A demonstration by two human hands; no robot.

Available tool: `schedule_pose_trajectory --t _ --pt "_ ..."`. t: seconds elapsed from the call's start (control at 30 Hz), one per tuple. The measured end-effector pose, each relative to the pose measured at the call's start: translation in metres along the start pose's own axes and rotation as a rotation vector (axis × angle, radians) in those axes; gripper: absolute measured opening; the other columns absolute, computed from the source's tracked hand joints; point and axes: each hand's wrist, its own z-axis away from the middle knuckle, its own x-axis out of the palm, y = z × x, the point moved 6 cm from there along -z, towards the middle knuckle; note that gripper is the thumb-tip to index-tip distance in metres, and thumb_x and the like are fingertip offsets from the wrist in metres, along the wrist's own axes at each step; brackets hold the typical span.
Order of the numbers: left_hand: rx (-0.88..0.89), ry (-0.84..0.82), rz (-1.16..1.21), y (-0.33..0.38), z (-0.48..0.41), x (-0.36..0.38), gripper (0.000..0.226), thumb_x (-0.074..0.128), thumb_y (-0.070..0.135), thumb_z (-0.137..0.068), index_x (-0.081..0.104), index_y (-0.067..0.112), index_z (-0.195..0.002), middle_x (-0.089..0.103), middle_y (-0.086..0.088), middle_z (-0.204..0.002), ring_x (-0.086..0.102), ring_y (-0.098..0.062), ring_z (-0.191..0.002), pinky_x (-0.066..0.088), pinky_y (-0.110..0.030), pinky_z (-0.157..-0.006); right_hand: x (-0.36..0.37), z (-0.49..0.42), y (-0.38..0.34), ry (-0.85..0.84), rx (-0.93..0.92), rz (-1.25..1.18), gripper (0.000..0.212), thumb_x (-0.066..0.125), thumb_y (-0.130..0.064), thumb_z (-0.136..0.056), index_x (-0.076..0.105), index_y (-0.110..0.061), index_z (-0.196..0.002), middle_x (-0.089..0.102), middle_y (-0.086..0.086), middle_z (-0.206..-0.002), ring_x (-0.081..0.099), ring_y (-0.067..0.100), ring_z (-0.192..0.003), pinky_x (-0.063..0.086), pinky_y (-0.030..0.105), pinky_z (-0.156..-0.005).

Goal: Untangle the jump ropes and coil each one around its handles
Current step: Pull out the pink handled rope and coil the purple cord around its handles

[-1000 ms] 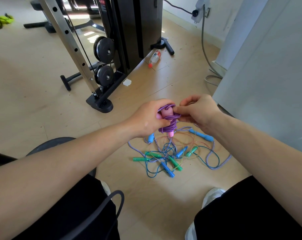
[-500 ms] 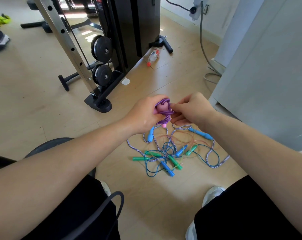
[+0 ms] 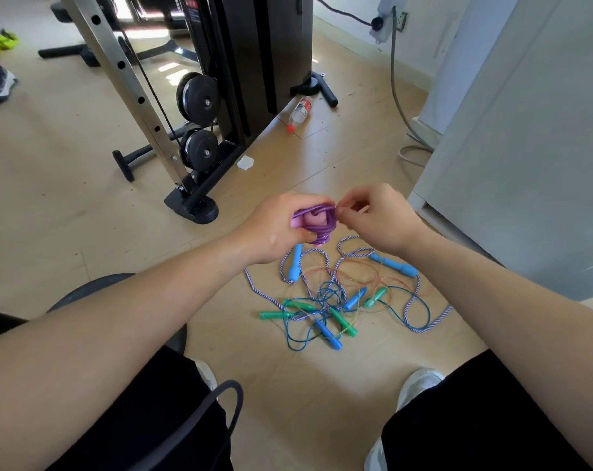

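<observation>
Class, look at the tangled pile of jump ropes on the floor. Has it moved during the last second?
No. The pile keeps the same shape and lies at the same offset from the machine base. Only the camera view has shifted slightly.

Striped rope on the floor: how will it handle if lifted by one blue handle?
Probably floppy: the striped rope lies in loose curves. Likely drags the tangle, which crosses it. Its blue handle looks rigid.
</observation>
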Motion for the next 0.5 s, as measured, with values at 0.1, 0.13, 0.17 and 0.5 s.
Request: schedule_pose_trajectory --t 0.1,0.13,0.17,0.5 --pt "0.035 -0.05 -0.055 -0.002 0.001 0.001 0.045 0.079 0.011 -0.082 0.068 0.03 -0.122 0.06 0.006 -0.104 0.054 -0.003 -0.095 0.033 -0.003 -0.082 -0.003 -0.007 -0.002 -0.022 -0.046 -0.044 0.02 0.055 -0.014 -0.092 0.069 -0.022 -0.105 0.064 -0.016 -0.089 0.06 0.01 -0.084 0.047 0.028 -0.079" --pt "0.041 -0.057 -0.07 -0.002 0.002 0.002 0.047 0.08 0.015 -0.082 0.067 0.034 -0.123 0.055 0.008 -0.106 0.052 -0.001 -0.097 0.031 -0.001 -0.084 0.002 -0.008 -0.003 -0.114 -0.049 -0.105 0.026 0.053 -0.011 -0.094 0.069 -0.023 -0.11 0.067 -0.015 -0.093 0.061 0.008 -0.086 0.048 0.028 -0.081" --pt "0.049 -0.064 -0.077 -0.002 0.003 0.003 0.048 0.08 0.017 -0.081 0.067 0.035 -0.123 0.052 0.01 -0.105 0.051 0.001 -0.097 0.032 -0.003 -0.085 0.006 -0.006 -0.004 -0.217 -0.046 -0.145 0.029 0.051 -0.007 -0.095 0.07 -0.023 -0.111 0.07 -0.01 -0.096 0.062 0.007 -0.087 0.049 0.029 -0.082" --pt "-0.022 -0.111 0.028 0.002 0.011 -0.001 0.038 0.082 0.009 -0.074 0.061 0.027 -0.099 0.068 0.009 -0.092 0.062 -0.005 -0.081 0.05 -0.022 -0.073 0.018 0.004 0.007 -0.5 -0.016 -0.195 0.017 0.057 0.003 -0.095 0.066 -0.007 -0.106 0.066 0.006 -0.086 0.063 0.007 -0.068 0.054 0.017 -0.064"
